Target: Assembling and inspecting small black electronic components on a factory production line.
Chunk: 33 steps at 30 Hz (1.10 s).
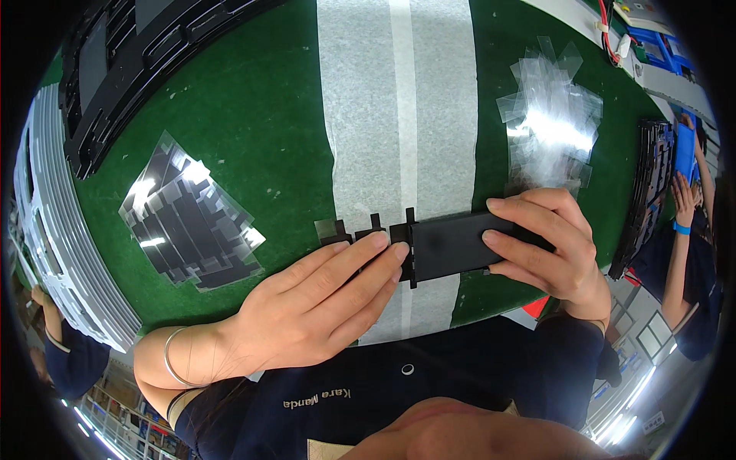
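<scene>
A flat black rectangular panel [452, 244] lies across a pale paper strip on the bench. My right hand [548, 245] grips its right end, thumb and fingers bent around it. The fingers of my left hand [314, 299] stretch out together and press flat on thin black die-cut film pieces [402, 234] with small upright tabs, at the panel's left end. One fingertip rests close to the seam between film and panel. My left palm and fingers hide most of the film.
The bench top [253, 115] is green, with a pale paper strip [399, 100] running away from me. Left lies a fan of black pieces on clear film [192, 215]; right, a heap of clear film sheets [552, 123]. Black trays [648, 192] and white trays [69, 215] flank the bench. Co-workers sit at both sides.
</scene>
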{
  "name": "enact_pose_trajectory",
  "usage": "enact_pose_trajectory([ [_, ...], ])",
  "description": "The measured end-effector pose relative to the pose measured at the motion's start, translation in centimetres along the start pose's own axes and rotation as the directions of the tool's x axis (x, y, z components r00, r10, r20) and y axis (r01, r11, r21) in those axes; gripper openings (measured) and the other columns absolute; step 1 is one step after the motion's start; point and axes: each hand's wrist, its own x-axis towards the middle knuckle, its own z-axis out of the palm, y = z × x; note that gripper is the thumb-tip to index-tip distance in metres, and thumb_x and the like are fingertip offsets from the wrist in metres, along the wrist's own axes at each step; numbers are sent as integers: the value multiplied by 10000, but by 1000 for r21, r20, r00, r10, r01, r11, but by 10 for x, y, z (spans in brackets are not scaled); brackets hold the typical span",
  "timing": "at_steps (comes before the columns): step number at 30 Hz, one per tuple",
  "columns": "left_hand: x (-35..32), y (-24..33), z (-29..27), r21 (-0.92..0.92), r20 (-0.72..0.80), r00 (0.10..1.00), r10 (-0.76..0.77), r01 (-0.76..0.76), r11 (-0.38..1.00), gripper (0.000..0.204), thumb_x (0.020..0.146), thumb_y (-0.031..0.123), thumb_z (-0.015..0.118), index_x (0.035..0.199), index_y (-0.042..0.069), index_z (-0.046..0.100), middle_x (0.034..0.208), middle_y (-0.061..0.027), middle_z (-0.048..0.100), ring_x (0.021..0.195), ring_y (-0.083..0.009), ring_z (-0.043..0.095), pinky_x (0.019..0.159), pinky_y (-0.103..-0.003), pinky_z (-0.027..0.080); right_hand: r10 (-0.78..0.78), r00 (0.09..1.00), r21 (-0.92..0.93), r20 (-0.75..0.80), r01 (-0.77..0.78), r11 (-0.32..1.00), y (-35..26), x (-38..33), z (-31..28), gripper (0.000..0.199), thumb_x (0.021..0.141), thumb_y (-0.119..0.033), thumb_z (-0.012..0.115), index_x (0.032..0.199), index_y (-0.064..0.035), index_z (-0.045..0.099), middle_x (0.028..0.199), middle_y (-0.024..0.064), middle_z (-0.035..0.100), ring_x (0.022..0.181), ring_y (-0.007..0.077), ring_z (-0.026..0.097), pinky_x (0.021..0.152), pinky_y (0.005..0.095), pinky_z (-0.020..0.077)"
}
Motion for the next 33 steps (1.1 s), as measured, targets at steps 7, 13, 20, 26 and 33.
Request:
enact_pose_trajectory([
  [7, 0, 0, 0, -20, -15, 1000, -10, 10, 1000, 309, 684, 122, 617, 965, -8, 616, 1128, -138, 564, 1051, -285, 529, 782, -330, 495, 10, 1000, -2, -2, -10, 1000, -1, 1, 0, 429, 457, -119, 710, 866, 4, 663, 1048, 152, 591, 857, 259, 532, 699, 311, 482],
  [13, 0, 0, 1, -6, -22, 1000, -9, 9, 1000, 304, 686, 115, 613, 966, -5, 618, 1129, -136, 563, 1051, -282, 530, 778, -329, 494, -4, 1000, -3, -6, 4, 1000, 0, 1, 0, 431, 453, -115, 710, 865, 4, 664, 1041, 150, 593, 856, 257, 533, 697, 308, 484],
  [20, 1, 0, 0, -9, -13, 1000, -12, 12, 1000, 309, 682, 117, 611, 967, -1, 618, 1131, -136, 563, 1052, -281, 529, 781, -330, 493, -9, 1000, -8, -5, 9, 1000, 0, 2, 0, 430, 447, -113, 707, 858, 6, 665, 1035, 151, 595, 854, 258, 539, 696, 309, 487],
  [26, 0, 1, 0, -20, -12, 1000, -26, 26, 999, 302, 684, 122, 607, 960, 1, 619, 1129, -133, 564, 1049, -280, 530, 788, -331, 492, -16, 1000, -13, -5, 16, 1000, 0, 3, 0, 431, 448, -117, 704, 859, 8, 665, 1032, 151, 596, 853, 257, 540, 695, 309, 488],
  [33, 1, 1, 2, -7, -27, 1000, -12, 12, 1000, 293, 679, 116, 611, 948, 1, 622, 1121, -131, 568, 1042, -278, 534, 787, -330, 495, -3, 1000, -13, 5, 3, 1000, 0, 2, -1, 418, 459, -121, 699, 855, 7, 664, 1034, 148, 596, 852, 258, 538, 696, 310, 485],
])
